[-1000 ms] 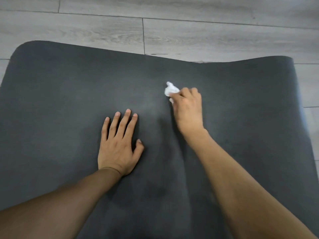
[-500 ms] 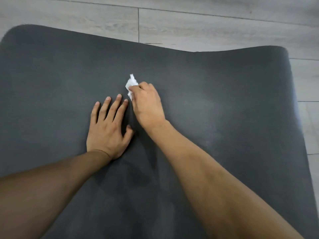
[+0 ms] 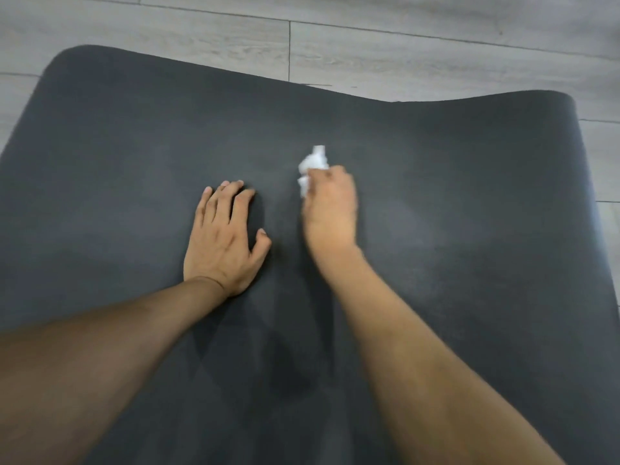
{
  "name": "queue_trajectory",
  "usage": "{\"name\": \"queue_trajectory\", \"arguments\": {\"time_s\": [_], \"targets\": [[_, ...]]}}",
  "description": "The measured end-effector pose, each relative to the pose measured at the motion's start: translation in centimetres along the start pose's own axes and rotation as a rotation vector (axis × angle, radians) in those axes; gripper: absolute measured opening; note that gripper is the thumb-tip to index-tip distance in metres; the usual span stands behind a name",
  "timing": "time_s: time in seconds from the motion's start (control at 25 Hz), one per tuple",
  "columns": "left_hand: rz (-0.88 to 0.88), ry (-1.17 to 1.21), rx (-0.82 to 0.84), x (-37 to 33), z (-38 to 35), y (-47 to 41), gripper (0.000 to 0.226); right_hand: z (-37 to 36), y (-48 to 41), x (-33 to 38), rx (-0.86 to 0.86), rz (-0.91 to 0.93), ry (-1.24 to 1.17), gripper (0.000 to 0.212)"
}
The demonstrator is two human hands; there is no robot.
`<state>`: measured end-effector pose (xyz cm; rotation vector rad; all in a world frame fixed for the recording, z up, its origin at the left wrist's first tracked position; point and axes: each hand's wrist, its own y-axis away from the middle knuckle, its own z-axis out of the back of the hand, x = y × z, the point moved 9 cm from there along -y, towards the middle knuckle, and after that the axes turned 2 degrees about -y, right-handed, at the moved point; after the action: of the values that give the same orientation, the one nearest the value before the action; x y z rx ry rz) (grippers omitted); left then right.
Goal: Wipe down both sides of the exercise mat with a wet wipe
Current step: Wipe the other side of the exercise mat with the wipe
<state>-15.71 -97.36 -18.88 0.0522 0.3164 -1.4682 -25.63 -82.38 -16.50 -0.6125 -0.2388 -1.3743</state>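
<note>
A: Status on the exercise mat [image 3: 436, 196]?

B: Spread on a grey plank floor [image 3: 369, 52], filling most of the frame. Far edge running across the top, dipping at upper centre-right. Right border possibly curled up, hard to confirm.

A: Hands?

B: Left hand [image 3: 223, 239] at centre-left, palm down, fingers straight and close together, pressing the mat. Holding nothing. Right hand [image 3: 330, 209] just right of centre, fingers curled round a bunched wet wipe [image 3: 312, 166], with white wad poking out above the knuckles, on or just over the mat. Blurred, so probably mid-stroke.

A: Progress?

B: Early to middle, at a guess. Only the top face showing, and no sign of the underside being done. Faint lighter patches right of centre, maybe wiped areas, cannot say.

A: Tips for this step?

B: Flatten the wad for more contact and fewer passes. Overlap strokes, working from centre out to the right border, then the left half. Firm, even pressure. Plant the left palm close to the stroke to stop creep or rucking. Shift that anchor before wiping beneath it, or miss a patch. Cover the far edge and both upper corners before flipping.

A: Risks?

B: Bunching under sideways drag near the right border. Lighter pressure there.
</note>
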Motion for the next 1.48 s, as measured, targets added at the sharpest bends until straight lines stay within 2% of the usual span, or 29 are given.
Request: {"name": "queue_trajectory", "arguments": {"time_s": [0.08, 0.16, 0.24, 0.32, 0.44, 0.56, 0.64, 0.8, 0.88, 1.0, 1.08, 1.12, 1.28, 1.4, 1.44, 1.48], "targets": [[0.005, 0.073, -0.026, 0.2, 0.5, 0.1, 0.05, -1.9, 2.2, 6.2, 0.082, 0.258, 0.074, 0.012], [-0.004, 0.094, -0.023, 0.2, 0.6, 0.1, 0.045, -0.6, 2.0, 4.8, 0.09, 0.347, 0.106, 0.011], [-0.013, 0.082, -0.034, 0.2, 0.7, -0.1, 0.043, 3.5, 1.7, -2.4, 0.01, 0.198, 0.168, 0.011], [-0.013, 0.057, -0.051, 0.1, 0.8, 0.2, 0.041, 8.6, 3.2, -10.3, -0.048, -0.081, 0.183, 0.016], [0.016, -0.014, -0.057, 0.2, 0.9, 0.1, 0.038, 10.0, 5.2, -13.7, -0.118, -0.32, 0.193, 0.019], [-0.083, -0.032, -0.115, -1.3, 2.5, 1.2, 0.027, 9.1, 4.5, -13.2, -0.148, -0.341, 0.204, 0.017], [-0.142, 0.04, -0.09, -1.2, 3.4, 3.9, 0.025, 9.1, 4.6, -13.5, -0.139, -0.32, 0.201, 0.016], [-0.067, 0.031, 0.124, -0.1, 1.8, 10.8, 0.055, 8.1, 5.0, -11.4, -0.19, -0.369, 0.185, 0.022], [-0.059, 0.021, 0.151, 0.0, 1.1, 10.8, 0.061, 4.3, 4.7, -5.2, -0.122, -0.171, 0.127, 0.021], [-0.074, 0.018, 0.173, 0.2, 0.8, 10.7, 0.062, -1.2, 7.2, 6.5, 0.076, 0.319, 0.094, 0.014], [-0.074, 0.022, 0.171, 0.4, 0.8, 10.9, 0.062, -0.4, 6.4, 5.8, 0.072, 0.426, 0.123, 0.012], [-0.075, 0.018, 0.174, 0.3, 0.8, 10.9, 0.062, 1.3, 5.6, 2.7, 0.011, 0.386, 0.177, 0.012], [-0.054, 0.001, 0.15, 0.2, 0.9, 10.6, 0.063, 9.8, 5.3, -12.2, -0.107, -0.134, 0.251, 0.018], [-0.047, -0.014, 0.148, 0.0, 0.8, 10.7, 0.063, 8.8, 6.0, -10.9, -0.201, -0.327, 0.22, 0.018], [-0.049, -0.016, 0.15, 0.0, 0.8, 10.7, 0.064, 6.8, 6.2, -7.9, -0.182, -0.273, 0.154, 0.018], [-0.05, -0.014, 0.151, 0.0, 0.9, 10.6, 0.064, 4.5, 6.7, -3.8, -0.135, -0.143, 0.093, 0.018]]}}
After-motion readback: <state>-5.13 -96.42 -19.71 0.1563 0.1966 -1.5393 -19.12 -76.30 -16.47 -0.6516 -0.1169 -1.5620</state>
